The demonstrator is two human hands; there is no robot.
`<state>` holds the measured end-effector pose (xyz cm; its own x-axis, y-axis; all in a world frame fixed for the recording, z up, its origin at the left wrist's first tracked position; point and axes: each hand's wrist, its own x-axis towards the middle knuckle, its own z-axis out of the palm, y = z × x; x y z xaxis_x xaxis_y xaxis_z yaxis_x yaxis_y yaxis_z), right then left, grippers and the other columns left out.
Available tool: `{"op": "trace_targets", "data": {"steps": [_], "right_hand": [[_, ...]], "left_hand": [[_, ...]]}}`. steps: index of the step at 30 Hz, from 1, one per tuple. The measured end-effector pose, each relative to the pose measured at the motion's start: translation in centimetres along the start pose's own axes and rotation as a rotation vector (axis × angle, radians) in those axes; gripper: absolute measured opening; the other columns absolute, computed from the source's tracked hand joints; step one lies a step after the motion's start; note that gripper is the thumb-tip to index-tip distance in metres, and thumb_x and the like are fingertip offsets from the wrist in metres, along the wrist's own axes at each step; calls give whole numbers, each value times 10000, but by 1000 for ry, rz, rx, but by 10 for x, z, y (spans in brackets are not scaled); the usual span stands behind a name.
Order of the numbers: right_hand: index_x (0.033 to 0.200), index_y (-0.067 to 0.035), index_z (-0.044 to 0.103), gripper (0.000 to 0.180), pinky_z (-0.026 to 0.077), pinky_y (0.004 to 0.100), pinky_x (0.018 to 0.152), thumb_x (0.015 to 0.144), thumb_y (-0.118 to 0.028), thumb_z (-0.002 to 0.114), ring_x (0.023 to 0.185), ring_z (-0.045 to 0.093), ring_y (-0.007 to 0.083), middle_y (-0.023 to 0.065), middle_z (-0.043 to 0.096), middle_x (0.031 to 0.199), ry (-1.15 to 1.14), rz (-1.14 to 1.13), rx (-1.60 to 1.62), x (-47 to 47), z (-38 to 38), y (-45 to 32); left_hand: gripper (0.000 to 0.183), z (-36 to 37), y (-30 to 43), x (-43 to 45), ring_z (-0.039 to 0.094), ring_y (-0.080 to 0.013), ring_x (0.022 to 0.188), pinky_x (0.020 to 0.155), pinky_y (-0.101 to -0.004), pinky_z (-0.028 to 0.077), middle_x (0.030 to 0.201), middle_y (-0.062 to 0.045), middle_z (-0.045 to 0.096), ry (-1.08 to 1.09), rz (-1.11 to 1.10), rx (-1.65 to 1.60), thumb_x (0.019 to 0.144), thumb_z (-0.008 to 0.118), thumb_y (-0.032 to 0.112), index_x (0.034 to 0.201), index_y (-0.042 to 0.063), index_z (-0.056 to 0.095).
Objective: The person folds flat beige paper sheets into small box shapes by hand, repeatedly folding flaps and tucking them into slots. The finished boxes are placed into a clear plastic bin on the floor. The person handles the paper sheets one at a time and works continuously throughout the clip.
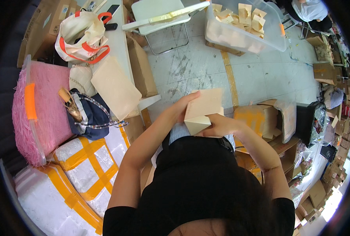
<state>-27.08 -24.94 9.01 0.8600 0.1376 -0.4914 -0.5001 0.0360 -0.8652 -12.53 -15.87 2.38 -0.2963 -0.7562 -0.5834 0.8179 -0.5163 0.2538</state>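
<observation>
In front of my waist, a cream paperboard box [205,102] is partly folded, with a broad flat panel at the top and a folded triangular end below it. My left hand [186,105] grips the panel's left edge, its thumb lying on the upper corner. My right hand [221,125] is closed around the lower right side, by the folded end. The fingers of both hands are partly hidden behind the board. To the left, flat cream paperboard sheets [116,85] lie on the white table [118,35].
A translucent plastic bin [237,37] at the upper right holds several folded cream boxes [245,14]. Beyond my left arm are a bin of pink shredded paper [48,103], bags and taped foam boxes [86,165]. A white folding chair [160,14] stands ahead. Taped cartons [250,121] sit right.
</observation>
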Motion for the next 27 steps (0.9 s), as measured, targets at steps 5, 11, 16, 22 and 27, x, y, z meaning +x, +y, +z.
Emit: {"op": "trace_targets", "data": {"steps": [5, 11, 16, 22, 27], "right_hand": [[1122, -17, 481, 447, 405, 333, 820, 698, -69, 614, 987, 487, 208, 106, 495, 1055, 822, -394, -132, -9, -24, -12], [1260, -1, 206, 691, 337, 355, 970, 741, -122, 646, 1172, 374, 239, 139, 360, 1230, 788, -428, 328, 21, 6, -17], [1244, 12, 256, 551, 372, 321, 918, 799, -80, 568, 1091, 437, 173, 130, 393, 1216, 905, -590, 398, 40, 12, -12], [1139, 20, 396, 332, 392, 255, 853, 842, -69, 515, 990, 497, 134, 105, 519, 1083, 971, -517, 505, 20, -14, -4], [972, -30, 488, 114, 453, 239, 732, 867, -74, 475, 831, 555, 100, 74, 581, 933, 886, -456, 755, 7, -41, 18]], "left_hand": [[522, -17, 9, -7, 495, -265, 1074, 916, -391, 398, 1179, -141, 498, -79, 371, -276, 853, 437, 391, 1221, 23, 402], [393, 18, 21, 5, 519, -220, 1011, 844, -360, 444, 1106, -109, 500, 169, 884, -320, 868, 452, 286, 1170, 43, 389], [347, 53, 27, 1, 495, -164, 967, 817, -308, 430, 1060, -79, 455, 363, 1134, -212, 868, 473, 246, 1126, 62, 333], [275, 40, 33, -12, 475, -127, 922, 806, -266, 396, 991, -82, 468, 338, 1055, 10, 839, 505, 134, 1043, 40, 347], [297, 55, 35, -23, 519, -117, 842, 742, -239, 427, 1002, -79, 521, 290, 844, 245, 836, 507, 86, 1101, -4, 409]]}}
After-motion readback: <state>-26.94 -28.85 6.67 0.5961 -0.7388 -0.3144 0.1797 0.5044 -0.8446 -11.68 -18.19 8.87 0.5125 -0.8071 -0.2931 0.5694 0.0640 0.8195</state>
